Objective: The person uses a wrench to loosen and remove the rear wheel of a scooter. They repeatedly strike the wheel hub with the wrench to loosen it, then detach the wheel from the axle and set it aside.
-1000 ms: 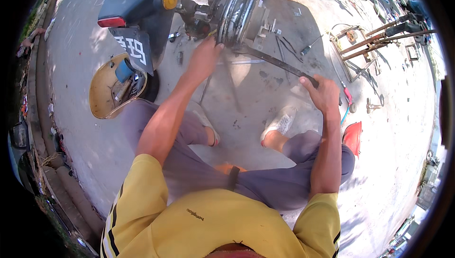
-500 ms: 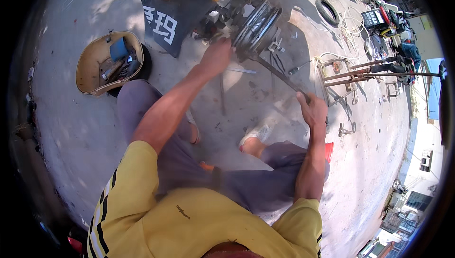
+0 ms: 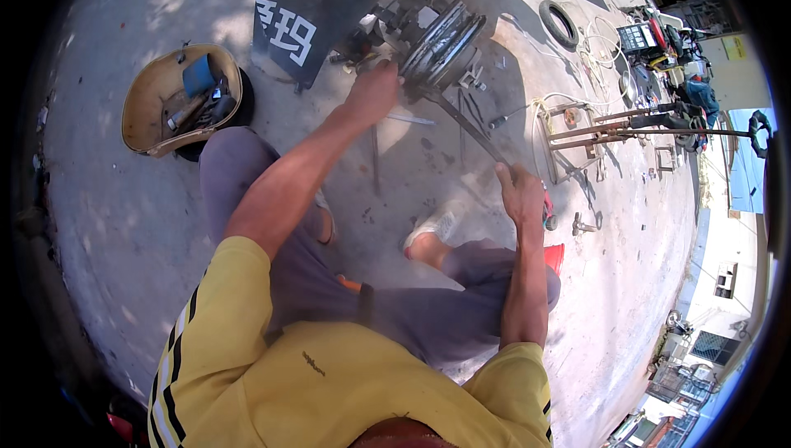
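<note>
The near end of the long metal bar (image 3: 468,124) is enclosed by the right hand (image 3: 521,194), with the fingers wrapped around it. From this grip the bar is directed forward and to the left, and its far end is set against the lower edge of the wheel rim (image 3: 445,43). The rim is positioned ahead of both hands, beside the rear of a vehicle. The left hand (image 3: 375,92) is placed at the near left edge of the rim with the fingers curled; whether anything is pinched by them cannot be told.

The fingertips of the left hand are obscured by the hand itself. The tip of the bar cannot be made out at the rim, and its near end is concealed in the right fist. The vehicle is cut off by the upper border; its dark mud flap (image 3: 288,28) is partly shown.

The working space is bounded on the left by the tan container (image 3: 136,110) and on the right by the metal stand (image 3: 577,141). Pliers (image 3: 474,108) and a screwdriver (image 3: 497,123) are laid to the right of the rim. Open concrete is provided between the bar and the right shoe (image 3: 432,226).
</note>
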Demonstrator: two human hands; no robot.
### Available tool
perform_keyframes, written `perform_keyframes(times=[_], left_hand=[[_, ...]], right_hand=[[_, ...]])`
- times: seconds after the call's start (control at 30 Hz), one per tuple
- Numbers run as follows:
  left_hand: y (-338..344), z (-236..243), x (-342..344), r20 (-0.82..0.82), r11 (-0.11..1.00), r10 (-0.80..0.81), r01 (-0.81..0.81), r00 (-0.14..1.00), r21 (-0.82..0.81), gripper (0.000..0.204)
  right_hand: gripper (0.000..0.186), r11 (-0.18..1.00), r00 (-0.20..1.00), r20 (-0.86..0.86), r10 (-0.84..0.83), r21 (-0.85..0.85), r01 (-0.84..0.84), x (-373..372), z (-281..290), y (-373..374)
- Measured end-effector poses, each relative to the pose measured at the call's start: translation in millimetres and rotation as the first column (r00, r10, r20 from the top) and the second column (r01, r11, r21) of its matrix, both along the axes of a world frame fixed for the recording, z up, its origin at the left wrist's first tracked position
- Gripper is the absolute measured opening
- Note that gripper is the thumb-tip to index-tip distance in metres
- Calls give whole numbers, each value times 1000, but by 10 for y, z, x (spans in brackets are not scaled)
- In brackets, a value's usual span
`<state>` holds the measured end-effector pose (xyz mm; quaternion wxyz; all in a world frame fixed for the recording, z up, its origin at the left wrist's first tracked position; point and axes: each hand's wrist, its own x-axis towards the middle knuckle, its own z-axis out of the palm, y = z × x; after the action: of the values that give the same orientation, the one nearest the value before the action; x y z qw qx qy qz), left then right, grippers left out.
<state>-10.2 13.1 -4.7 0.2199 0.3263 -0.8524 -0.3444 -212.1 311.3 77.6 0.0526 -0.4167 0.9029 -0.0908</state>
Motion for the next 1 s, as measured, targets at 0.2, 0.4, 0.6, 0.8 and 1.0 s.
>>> perform_keyframes(times=[0.2,0.4,0.6,0.8,1.0], left_hand=[[17,84,15,-51,1000,-25,26,998,2,28],[-10,-12,-49,2,998,-4,4,1000,-64,33],[-23,-159,-151,-47,995,46,-49,998,-81,29],[-26,-32,-151,6,1000,1,-1,1000,-1,34],[-34,-156,-166,-39,999,28,-29,999,-30,36]], right_hand=[[65,1000,999,9,-31,-5,31,69,14,38],[66,994,994,-28,-105,24,105,436,194,73],[73,995,998,53,-40,93,35,171,223,49],[79,987,991,133,-21,162,-1,61,325,16],[75,980,999,40,-5,201,-3,102,323,11]])
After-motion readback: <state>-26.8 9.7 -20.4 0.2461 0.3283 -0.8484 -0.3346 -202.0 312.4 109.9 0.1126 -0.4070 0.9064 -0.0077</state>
